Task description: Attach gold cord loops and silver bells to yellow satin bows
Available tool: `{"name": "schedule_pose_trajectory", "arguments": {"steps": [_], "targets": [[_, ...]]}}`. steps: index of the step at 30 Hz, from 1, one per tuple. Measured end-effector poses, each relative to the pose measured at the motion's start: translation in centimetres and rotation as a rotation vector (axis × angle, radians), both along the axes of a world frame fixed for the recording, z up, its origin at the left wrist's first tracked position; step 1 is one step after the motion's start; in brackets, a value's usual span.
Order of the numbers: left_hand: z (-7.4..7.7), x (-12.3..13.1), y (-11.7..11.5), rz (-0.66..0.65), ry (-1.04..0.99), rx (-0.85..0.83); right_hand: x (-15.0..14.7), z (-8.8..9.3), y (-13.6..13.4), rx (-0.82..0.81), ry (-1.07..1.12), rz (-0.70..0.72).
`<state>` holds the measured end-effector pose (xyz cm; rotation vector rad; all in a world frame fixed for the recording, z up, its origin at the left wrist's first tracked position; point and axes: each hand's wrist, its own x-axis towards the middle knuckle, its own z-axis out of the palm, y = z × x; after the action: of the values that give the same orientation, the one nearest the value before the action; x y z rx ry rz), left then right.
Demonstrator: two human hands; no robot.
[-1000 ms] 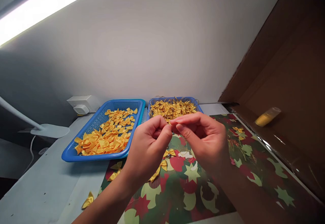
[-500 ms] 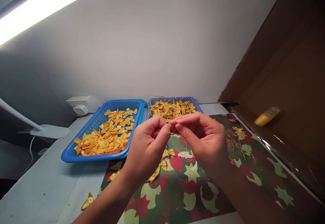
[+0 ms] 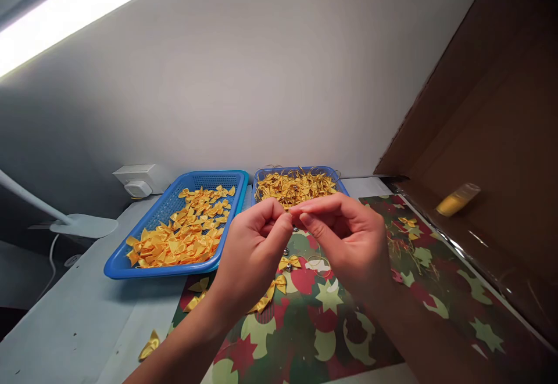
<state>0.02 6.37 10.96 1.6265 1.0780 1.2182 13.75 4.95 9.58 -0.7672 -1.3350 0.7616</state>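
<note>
My left hand (image 3: pixel 253 250) and my right hand (image 3: pixel 344 239) meet fingertip to fingertip above a patterned mat (image 3: pixel 349 326). Both are closed in a pinch on something tiny and hard to make out; a thin gold thread loop (image 3: pixel 320 254) hangs below the right hand. Under the hands lie a few yellow ribbon bows (image 3: pixel 279 282) and small silver bells (image 3: pixel 286 251) on the mat. Behind them stand a blue tray of yellow bows (image 3: pixel 174 233) and a second blue tray of gold loops (image 3: pixel 296 185).
A brown cardboard wall (image 3: pixel 488 111) rises at the right, with a yellow tube (image 3: pixel 455 200) reflected beside it. A white socket block (image 3: pixel 135 179) and a white lamp base (image 3: pixel 82 225) sit at the left. One stray bow (image 3: pixel 149 346) lies on the grey table.
</note>
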Motion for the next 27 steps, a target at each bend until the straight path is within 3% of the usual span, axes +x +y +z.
{"name": "schedule_pose_trajectory", "arguments": {"steps": [27], "targets": [[0.05, 0.06, 0.01, -0.024, -0.028, -0.017, 0.01, -0.03, 0.05, 0.006, 0.008, 0.011]]}}
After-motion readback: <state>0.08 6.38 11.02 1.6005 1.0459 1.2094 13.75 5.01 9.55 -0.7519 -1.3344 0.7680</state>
